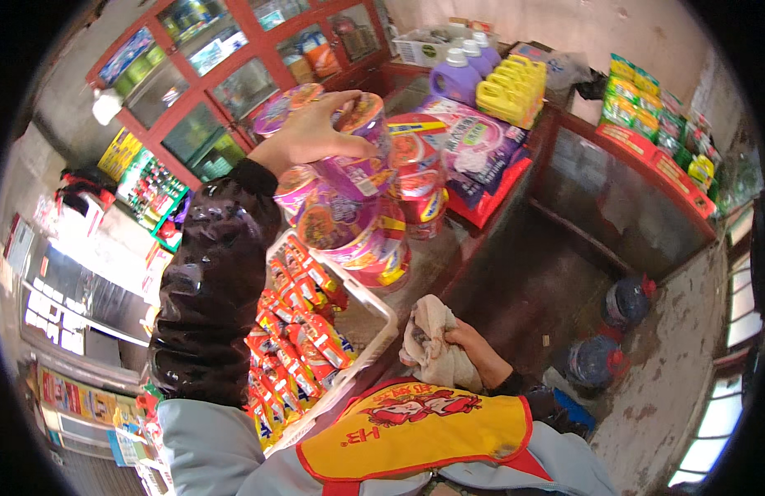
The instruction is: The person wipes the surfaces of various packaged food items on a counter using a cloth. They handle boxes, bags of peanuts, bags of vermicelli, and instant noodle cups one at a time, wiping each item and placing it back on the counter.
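Note:
My left hand (314, 133) reaches over the stacked instant noodle cups, its fingers spread on a purple noodle cup (357, 170) near the top of the pile. More purple noodle tubs (336, 220) stand in front, and red noodle tubs (413, 155) are stacked just to the right. Lower down, near my apron, my right hand (469, 344) grips a crumpled beige cloth (429, 347). A white plastic basket (385, 310) of orange-red snack packets (295, 347) lies between my arms on the glass counter.
Behind the tubs are purple detergent bottles (457, 77), yellow bottles (509, 90) and a purple bag (482, 142). A red-framed glass cabinet (209, 80) stands at the back left. Large water bottles (596, 359) rest on the floor at right, below a glass counter (606, 198).

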Demonstrator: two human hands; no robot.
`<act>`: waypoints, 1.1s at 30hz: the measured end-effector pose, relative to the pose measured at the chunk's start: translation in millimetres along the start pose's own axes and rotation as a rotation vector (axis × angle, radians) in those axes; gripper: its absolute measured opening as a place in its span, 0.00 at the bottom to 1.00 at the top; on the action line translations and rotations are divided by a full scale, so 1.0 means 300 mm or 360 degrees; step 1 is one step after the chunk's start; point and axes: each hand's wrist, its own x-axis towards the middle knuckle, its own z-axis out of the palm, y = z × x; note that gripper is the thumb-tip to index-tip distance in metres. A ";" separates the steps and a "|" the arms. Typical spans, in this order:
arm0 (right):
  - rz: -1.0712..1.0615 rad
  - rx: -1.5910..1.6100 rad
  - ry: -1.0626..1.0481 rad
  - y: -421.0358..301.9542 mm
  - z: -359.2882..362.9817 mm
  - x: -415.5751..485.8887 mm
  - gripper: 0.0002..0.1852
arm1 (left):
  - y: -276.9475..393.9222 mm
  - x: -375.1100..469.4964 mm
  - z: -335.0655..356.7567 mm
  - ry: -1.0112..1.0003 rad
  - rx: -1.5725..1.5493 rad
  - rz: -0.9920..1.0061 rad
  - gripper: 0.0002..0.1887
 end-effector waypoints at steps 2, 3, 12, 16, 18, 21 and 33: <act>-0.0047 -0.0051 0.0103 0.010 -0.060 -0.010 0.22 | 0.003 0.031 0.015 -0.0015 0.0001 0.0040 0.50; -0.0036 -0.0044 0.0123 0.007 -0.065 -0.021 0.21 | -0.005 0.030 0.014 -0.0018 -0.0005 0.0044 0.49; 0.0045 -0.0117 0.0273 -0.061 -0.048 -0.037 0.25 | -0.003 0.005 0.040 0.0008 -0.0009 0.0159 0.51; 0.0103 -0.0208 0.0261 -0.066 -0.045 -0.014 0.24 | -0.010 -0.103 0.010 0.0338 -0.0537 0.0260 0.47; 0.0136 -0.0189 0.0241 -0.049 -0.064 0.003 0.23 | 0.019 -0.187 -0.007 0.0456 -0.0959 0.0243 0.34; 0.0094 -0.0327 0.0399 -0.042 -0.049 0.019 0.22 | -0.037 -0.350 -0.003 0.0764 -0.0929 0.0181 0.30; -0.0984 -0.2166 -0.0277 -0.094 0.024 0.189 0.29 | -0.030 -1.308 0.460 0.0651 -0.1099 -0.1310 0.07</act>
